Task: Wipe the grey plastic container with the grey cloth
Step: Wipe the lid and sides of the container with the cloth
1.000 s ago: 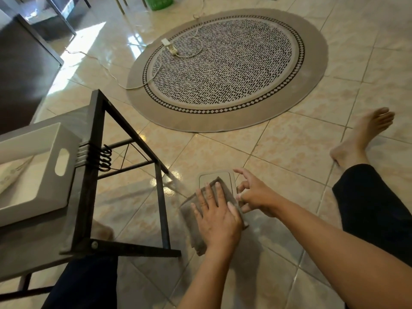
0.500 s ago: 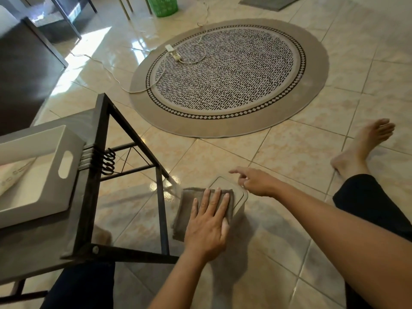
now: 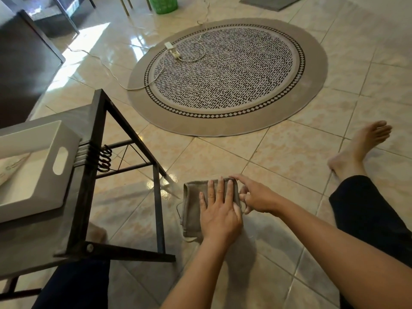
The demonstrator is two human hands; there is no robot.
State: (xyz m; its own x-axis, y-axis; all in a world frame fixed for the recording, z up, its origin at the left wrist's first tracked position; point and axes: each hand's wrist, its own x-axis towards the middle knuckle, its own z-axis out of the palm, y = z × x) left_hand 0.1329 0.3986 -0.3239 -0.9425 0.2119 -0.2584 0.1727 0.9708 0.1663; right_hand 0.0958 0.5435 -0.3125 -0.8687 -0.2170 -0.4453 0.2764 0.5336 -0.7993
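A folded grey cloth (image 3: 191,204) lies on the tiled floor in front of me. My left hand (image 3: 219,210) presses flat on it, fingers spread and pointing away. The flat grey plastic container is under the cloth and my hands and is almost entirely hidden. My right hand (image 3: 256,196) sits at the cloth's right edge. Its index finger stretches over the cloth's top corner and its other fingers curl around the container's edge there.
A black metal-framed low table (image 3: 98,134) stands at the left with a pale tray (image 3: 60,139) on it. Farther out, a round patterned rug (image 3: 227,121) carries a white power strip (image 3: 172,50) with a cord. My right leg and bare foot (image 3: 359,148) lie at the right.
My left hand has slid the cloth up and to the right, so it now covers the container. My right hand has drawn in closer to the cloth's right edge.
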